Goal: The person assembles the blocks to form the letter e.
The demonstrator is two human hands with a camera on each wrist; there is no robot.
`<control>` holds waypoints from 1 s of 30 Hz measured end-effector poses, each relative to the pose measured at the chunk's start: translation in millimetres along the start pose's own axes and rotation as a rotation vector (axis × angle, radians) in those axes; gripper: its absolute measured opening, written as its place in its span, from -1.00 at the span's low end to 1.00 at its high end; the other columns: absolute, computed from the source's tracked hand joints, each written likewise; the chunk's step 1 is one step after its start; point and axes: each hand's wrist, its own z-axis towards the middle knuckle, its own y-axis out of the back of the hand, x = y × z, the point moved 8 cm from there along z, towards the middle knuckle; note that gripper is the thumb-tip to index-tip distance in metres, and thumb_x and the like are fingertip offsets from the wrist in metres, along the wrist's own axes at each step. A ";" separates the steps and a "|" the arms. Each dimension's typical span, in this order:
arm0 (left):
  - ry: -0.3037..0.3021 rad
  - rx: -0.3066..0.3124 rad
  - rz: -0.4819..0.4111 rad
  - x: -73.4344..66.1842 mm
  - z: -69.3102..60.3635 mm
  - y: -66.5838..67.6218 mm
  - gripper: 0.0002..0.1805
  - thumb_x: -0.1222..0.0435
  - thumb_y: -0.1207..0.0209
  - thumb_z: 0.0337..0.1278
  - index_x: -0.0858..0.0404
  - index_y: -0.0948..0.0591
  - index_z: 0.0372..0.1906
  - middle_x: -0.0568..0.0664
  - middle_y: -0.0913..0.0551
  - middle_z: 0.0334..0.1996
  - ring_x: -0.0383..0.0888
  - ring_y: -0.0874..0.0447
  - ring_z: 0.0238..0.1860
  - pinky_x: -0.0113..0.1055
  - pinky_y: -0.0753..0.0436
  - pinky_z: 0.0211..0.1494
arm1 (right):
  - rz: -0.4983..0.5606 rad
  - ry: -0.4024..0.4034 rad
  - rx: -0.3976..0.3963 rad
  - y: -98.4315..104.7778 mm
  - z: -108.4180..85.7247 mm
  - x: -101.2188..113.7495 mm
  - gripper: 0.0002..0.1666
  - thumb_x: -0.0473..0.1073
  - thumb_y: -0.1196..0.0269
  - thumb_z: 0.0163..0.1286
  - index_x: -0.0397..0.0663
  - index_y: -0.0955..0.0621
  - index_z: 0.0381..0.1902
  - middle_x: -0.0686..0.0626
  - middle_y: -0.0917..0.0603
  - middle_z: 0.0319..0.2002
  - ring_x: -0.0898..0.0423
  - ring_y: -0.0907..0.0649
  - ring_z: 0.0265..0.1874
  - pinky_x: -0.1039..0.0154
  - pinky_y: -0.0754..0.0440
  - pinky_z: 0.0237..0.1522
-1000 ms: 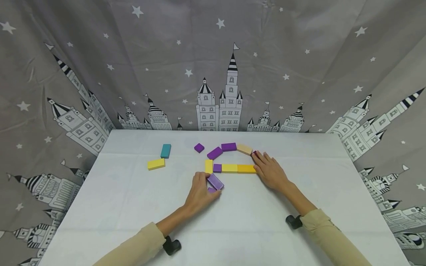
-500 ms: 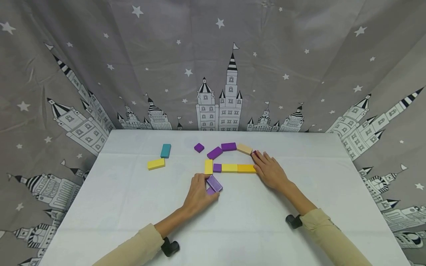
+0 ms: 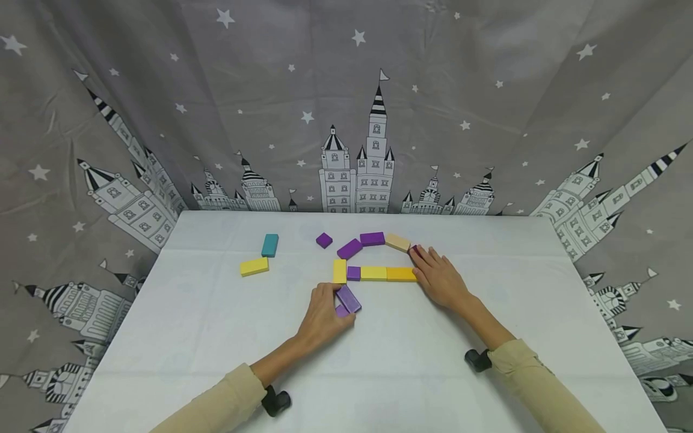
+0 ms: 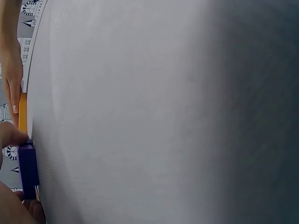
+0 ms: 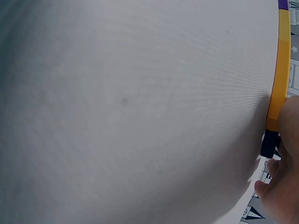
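Observation:
My left hand (image 3: 322, 316) pinches a light purple block (image 3: 349, 299) between thumb and fingers. A second purple piece (image 3: 341, 311) shows beside it, partly hidden by the hand. Just above stands a yellow block (image 3: 339, 271), from which a row runs right: a small purple block (image 3: 354, 273), a yellow block (image 3: 373, 274) and an orange block (image 3: 400, 275). My right hand (image 3: 443, 281) rests at the row's right end, fingers extended, touching a mostly covered purple block (image 3: 414, 248). A dark block (image 5: 269, 143) appears beyond the orange one in the right wrist view.
Purple blocks (image 3: 349, 249) (image 3: 372, 239) and a beige block (image 3: 397, 242) form an arc above the row. Apart from it lie a purple block (image 3: 323, 240), a teal block (image 3: 269, 245) and a yellow block (image 3: 254, 267). A grey curtain (image 3: 243, 60) hangs behind the white table (image 3: 178, 337).
My left hand has shifted slightly left and toward me with the light purple block. The right hand and the other blocks have stayed in place.

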 end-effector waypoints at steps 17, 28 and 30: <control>-0.011 0.014 -0.020 0.5 -0.8 2.6 -0.29 0.27 -0.44 -0.10 0.48 -0.43 0.17 0.22 -0.46 0.01 0.07 -0.38 -0.01 -0.09 -0.54 0.00 | 0.019 -0.001 -0.001 0.5 0.2 -0.7 -0.34 -0.01 0.03 0.61 -0.12 -0.20 0.55 -0.21 -0.18 0.51 -0.31 -0.15 0.46 -0.34 -0.14 0.36; -0.015 0.021 -0.020 1.5 0.2 3.4 -0.28 0.26 -0.46 -0.11 0.48 -0.43 0.17 0.22 -0.47 0.02 0.08 -0.39 0.00 -0.08 -0.55 0.00 | 0.006 0.003 0.007 -0.1 1.1 0.3 -0.34 0.00 0.04 0.61 -0.12 -0.20 0.55 -0.21 -0.17 0.52 -0.30 -0.14 0.47 -0.34 -0.13 0.36; -0.010 0.029 -0.016 1.8 0.6 3.4 -0.28 0.26 -0.46 -0.11 0.47 -0.42 0.17 0.21 -0.47 0.02 0.08 -0.39 0.00 -0.08 -0.55 0.01 | 0.009 0.001 0.007 0.0 1.2 0.0 -0.34 0.00 0.03 0.61 -0.12 -0.20 0.55 -0.21 -0.17 0.52 -0.30 -0.14 0.47 -0.34 -0.13 0.36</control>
